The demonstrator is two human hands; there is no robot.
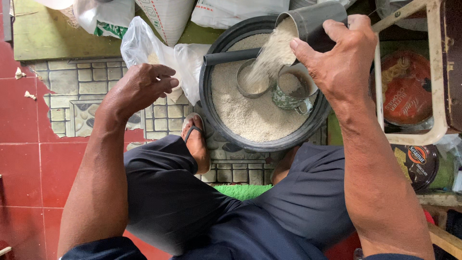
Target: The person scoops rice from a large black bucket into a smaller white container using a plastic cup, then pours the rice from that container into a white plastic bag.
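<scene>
Over rice basin (216, 110), grey scoop (313, 21) gripped in right hand (341, 58), tipped

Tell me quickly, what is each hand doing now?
Left hand: half-curled, holding nothing, beside a clear plastic bag.
Right hand: closed on a tilted grey scoop pouring rice.

Around me there's a floor of glossy red tiles (29, 159) with a torn sheet of stone-pattern vinyl (82, 96) over it. White woven sacks (168, 17) lean up top, a round red biscuit tin (406, 91) sits behind a cream wooden frame (435, 72), and my rubber flip-flop (192, 130) pokes out.
</scene>
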